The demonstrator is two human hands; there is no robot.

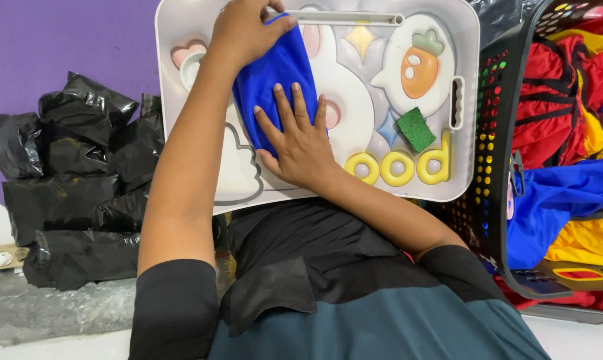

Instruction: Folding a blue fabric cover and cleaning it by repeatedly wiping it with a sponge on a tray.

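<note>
Now blue cloth under right hand flat spread fingers; left hand fingers pinching top.

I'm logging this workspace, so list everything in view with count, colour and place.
Blue cloth: one, blue, folded on the tray under both hands.
Tray: one, white with raised cartoon shapes, on the lap.
Sponge: one, green, on the tray's right part.
Black bags: several, black, piled at left by the purple wall.
Basket: one, black, at right, holding red, yellow and blue clothes.
Left hand: on the cloth's top end.
Right hand: flat on the cloth.
</note>
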